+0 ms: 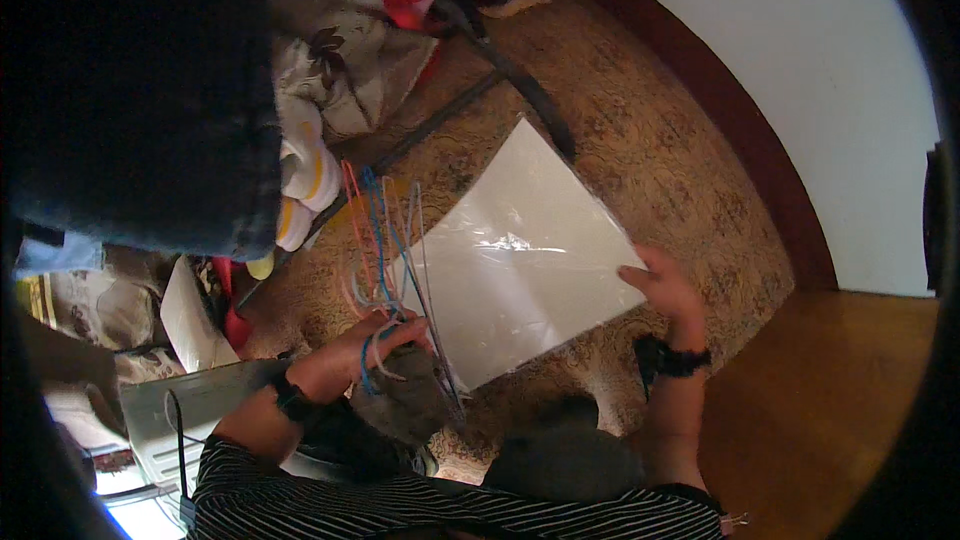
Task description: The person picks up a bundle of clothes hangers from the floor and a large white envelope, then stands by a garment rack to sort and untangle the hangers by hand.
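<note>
My left hand [349, 352] grips a bunch of thin coated wire clothes hangers [379, 240] in blue, pink and white. Their curved hooks hang over my fingers, and the long wire loops reach away from me. In front of me, tilted like a diamond, is a flat white sheet or packet [525, 270] in shiny clear plastic. My right hand [667, 286] pinches its right corner, thumb on top. The packet's left edge lies beside the hangers; whether my left hand also touches it I cannot tell.
A dark garment [142, 105] hangs at upper left, near white-and-yellow striped cloth items [311, 180]. Black metal rack bars [517, 75] cross the patterned carpet [637, 142]. A patterned fabric bag [352, 67] and a translucent plastic box [202, 390] are at left. A white wall [810, 75] bounds the right.
</note>
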Motion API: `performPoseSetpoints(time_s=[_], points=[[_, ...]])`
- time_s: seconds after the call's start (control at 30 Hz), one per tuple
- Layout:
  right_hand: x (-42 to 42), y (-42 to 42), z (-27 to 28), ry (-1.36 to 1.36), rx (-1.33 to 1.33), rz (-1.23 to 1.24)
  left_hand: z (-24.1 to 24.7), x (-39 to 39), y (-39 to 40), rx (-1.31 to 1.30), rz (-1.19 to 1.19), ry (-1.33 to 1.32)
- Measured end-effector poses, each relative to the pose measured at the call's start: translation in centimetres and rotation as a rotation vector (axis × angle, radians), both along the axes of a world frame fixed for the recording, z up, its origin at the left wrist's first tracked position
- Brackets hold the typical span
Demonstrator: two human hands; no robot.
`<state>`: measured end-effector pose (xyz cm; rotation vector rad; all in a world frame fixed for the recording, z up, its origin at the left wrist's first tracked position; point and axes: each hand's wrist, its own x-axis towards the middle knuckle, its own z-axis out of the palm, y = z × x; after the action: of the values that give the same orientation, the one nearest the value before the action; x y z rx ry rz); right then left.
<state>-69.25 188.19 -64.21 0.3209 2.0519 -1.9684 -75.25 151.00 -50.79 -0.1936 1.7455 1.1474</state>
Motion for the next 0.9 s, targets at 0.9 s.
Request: performPoseSetpoints(time_s=[0.9], points=[[6.7,4.6,10.5,0.561,-0.127,-0.68,-0.5,2.1,0.5,0.03,0.07,0.051]])
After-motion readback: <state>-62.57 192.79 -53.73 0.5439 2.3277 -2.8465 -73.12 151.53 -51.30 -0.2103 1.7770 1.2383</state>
